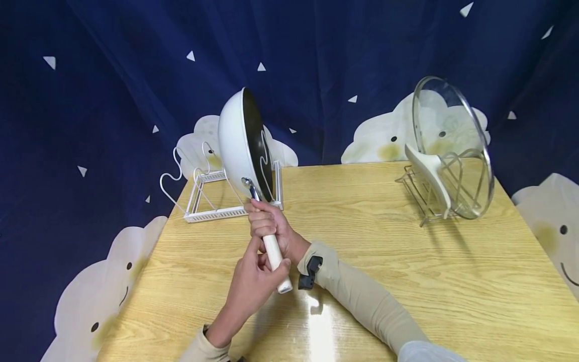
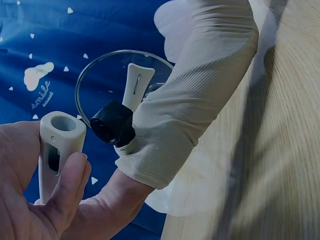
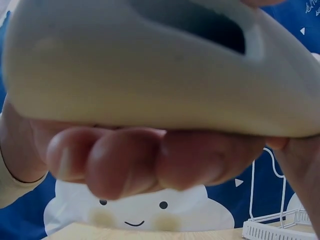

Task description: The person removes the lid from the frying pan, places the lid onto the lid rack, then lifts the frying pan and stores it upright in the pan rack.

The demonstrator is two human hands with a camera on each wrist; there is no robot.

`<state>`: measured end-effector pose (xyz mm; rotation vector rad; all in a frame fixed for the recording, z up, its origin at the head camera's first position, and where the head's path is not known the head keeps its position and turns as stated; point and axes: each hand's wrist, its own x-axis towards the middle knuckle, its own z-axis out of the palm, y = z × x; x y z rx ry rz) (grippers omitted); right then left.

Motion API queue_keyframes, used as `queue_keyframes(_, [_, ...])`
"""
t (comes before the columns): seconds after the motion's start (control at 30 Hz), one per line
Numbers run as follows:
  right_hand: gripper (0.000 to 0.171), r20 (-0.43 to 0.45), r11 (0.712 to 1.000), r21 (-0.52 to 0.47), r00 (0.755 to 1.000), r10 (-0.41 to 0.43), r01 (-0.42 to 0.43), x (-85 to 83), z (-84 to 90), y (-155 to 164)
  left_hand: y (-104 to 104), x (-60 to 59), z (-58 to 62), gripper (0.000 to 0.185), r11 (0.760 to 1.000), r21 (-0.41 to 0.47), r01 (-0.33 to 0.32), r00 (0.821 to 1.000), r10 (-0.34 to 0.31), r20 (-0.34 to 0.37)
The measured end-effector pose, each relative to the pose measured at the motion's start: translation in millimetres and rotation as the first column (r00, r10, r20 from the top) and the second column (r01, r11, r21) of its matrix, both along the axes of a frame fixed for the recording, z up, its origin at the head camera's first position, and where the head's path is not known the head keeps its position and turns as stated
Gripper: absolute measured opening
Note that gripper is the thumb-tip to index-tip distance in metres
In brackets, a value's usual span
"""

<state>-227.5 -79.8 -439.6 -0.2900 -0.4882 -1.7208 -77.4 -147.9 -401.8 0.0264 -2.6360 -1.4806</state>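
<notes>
A white frying pan (image 1: 235, 141) with a black inside stands on edge at the right end of a white wire rack (image 1: 212, 201). Its white handle (image 1: 273, 251) slants down toward me. My right hand (image 1: 267, 223) grips the handle's upper part, just below the metal joint. My left hand (image 1: 260, 276) holds the handle's lower end, thumb laid along it. In the left wrist view the hollow handle end (image 2: 60, 145) sits between thumb and palm. The right wrist view shows the handle (image 3: 150, 75) close up with fingers (image 3: 125, 160) curled beneath it.
A glass lid (image 1: 452, 146) with a white grip leans in a metal wire rack (image 1: 429, 196) at the back right of the wooden table (image 1: 407, 261). Blue cloth with cloud shapes surrounds the table. The white rack's corner (image 3: 280, 227) shows in the right wrist view.
</notes>
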Motion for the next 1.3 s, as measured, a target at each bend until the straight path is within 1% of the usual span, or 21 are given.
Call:
queue_keyframes(0.2, [0.029, -0.002, 1.0, -0.002, 1.0, 0.011, -0.011, -0.6, -5.4, 1, 1, 0.0, -5.9, 0.035, 1.0, -0.004, 0.0, 1.0, 0.0, -0.003])
queue_keyframes(0.43, [0.029, -0.009, 1.0, -0.004, 1.0, 0.014, -0.014, -0.5, -8.2, 2, 2, -0.7, -9.7, 0.037, 1.0, 0.01, 0.003, 1.0, -0.003, -0.015])
queue_keyframes(0.67, [0.029, -0.008, 1.0, -0.002, 1.0, 0.022, -0.022, -0.2, -10.7, 3, 2, -1.2, -14.8, 0.036, 1.0, 0.016, 0.007, 1.0, -0.006, -0.006])
queue_keyframes(1.1, [0.03, 0.002, 1.0, 0.012, 1.0, 0.021, -0.021, 0.2, -16.4, 3, 2, -1.2, -19.8, 0.038, 1.0, -0.02, 0.009, 1.0, -0.009, 0.0])
queue_keyframes(1.3, [0.03, 0.005, 1.0, 0.014, 1.0, 0.018, -0.018, -1.7, -19.9, 3, 1, -2.5, -20.8, 0.04, 0.998, -0.068, 0.007, 1.0, -0.007, -0.003])
